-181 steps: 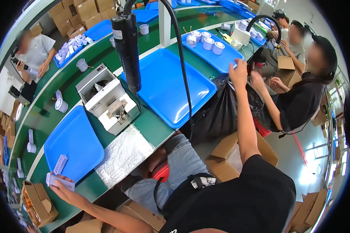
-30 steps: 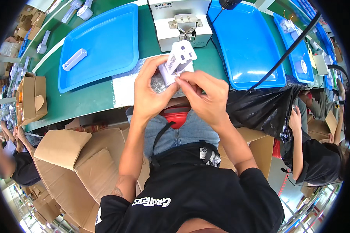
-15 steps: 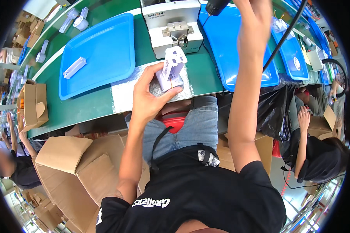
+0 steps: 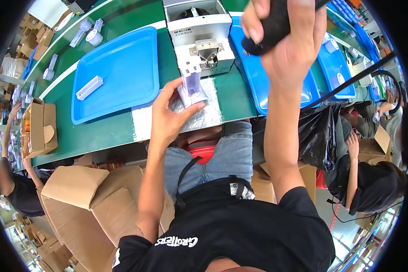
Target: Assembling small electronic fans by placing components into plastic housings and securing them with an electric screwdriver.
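Note:
Standing on the silvery-white mat [image 4: 143, 123] is a white plastic housing [image 4: 191, 86] with a round base and an upright, slotted bracket. My left hand [image 4: 167, 115] grips its base between thumb and fingers. Up at the right, my right hand [image 4: 292, 56] is wrapped around a black electric screwdriver [image 4: 274, 27], held above the right blue tray. The driver's bit does not show. Just behind the housing stands a boxy screw feeder [image 4: 199, 38], pale grey with a metal bracket on its front.
On the left blue tray [image 4: 122, 59] lies a white bracket piece [image 4: 90, 88]. Another blue tray [image 4: 259, 97] is at the right, beside a black cable [image 4: 349, 81]. Cardboard boxes [image 4: 75, 183] stand below the green bench [image 4: 70, 145]. Co-workers sit at both sides.
My right hand has taken hold of the black electric screwdriver and brought it nearer. My left hand has turned the white housing slightly, still on the mat.

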`<move>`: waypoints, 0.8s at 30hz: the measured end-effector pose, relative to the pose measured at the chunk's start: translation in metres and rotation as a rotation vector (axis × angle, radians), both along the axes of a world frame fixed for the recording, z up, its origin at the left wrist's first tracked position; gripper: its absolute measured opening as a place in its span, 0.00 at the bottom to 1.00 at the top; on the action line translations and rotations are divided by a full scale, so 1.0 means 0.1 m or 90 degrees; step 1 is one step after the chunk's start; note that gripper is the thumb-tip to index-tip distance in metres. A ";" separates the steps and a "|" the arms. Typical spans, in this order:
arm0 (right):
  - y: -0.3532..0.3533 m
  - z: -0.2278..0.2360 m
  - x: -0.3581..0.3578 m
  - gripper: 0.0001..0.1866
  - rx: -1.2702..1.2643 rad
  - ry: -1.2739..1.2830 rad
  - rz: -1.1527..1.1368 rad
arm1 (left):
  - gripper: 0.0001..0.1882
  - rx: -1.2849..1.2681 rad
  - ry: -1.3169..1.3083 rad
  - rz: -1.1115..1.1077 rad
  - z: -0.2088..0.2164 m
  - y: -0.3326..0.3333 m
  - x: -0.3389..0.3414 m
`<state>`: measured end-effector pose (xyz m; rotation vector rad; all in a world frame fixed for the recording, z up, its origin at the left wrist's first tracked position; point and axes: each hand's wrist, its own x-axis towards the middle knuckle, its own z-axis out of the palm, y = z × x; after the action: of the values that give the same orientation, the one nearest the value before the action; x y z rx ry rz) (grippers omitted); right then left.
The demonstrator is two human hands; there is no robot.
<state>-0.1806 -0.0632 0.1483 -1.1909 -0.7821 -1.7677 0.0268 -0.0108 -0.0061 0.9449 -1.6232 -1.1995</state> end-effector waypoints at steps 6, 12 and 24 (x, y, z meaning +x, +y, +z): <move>-0.13 0.27 0.13 0.14 0.178 0.247 -0.564 | 0.36 -0.022 0.018 0.013 -0.06 0.01 -0.02; -0.17 0.22 0.21 0.12 0.192 0.275 -0.540 | 0.36 -0.035 0.024 0.023 -0.07 0.01 -0.02; 0.53 0.30 0.41 0.30 0.314 0.330 -0.612 | 0.35 -0.100 -0.024 0.059 -0.04 0.00 -0.01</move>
<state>-0.1396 -0.0104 0.1784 -1.6866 0.6210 -2.0242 0.0257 -0.0110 -0.0100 0.9378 -1.6588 -0.9819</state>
